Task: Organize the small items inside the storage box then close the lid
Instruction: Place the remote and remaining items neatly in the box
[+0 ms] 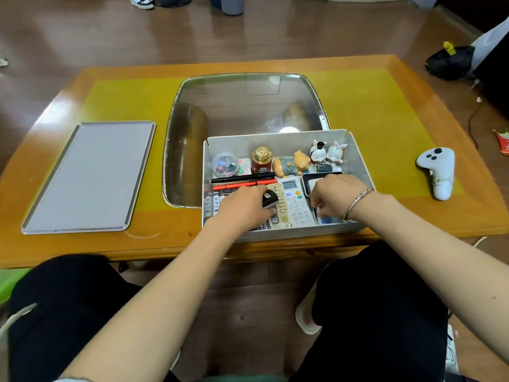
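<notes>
Looking at this, both hands are down in the white storage box (286,235), which sits at the near edge of the table (358,106), and the lid (88,177) lies flat off to the left, well apart from the box, so closing looks like it comes last. The left hand (242,208) is curled over the batteries and seems to be pinched on a small black gadget (269,199), fingers closed around it from what I can make out. The right hand (336,197) is bent down in the right part of the box; I think the fingertips are pressed on something thin there, maybe a blue card (326,220), but I can't tell whether it's actually gripped. The 2 remotes, a beige one (281,213) and a white one (296,205), lie side by side between the hands, long axes running front to back, while the black pen (242,177) and red pen (239,185) run left to right just behind them. Figurines line the back wall. My guess: the gadget goes down lined up with the remotes, and the left hand is the nearer one for the lid later.
</notes>
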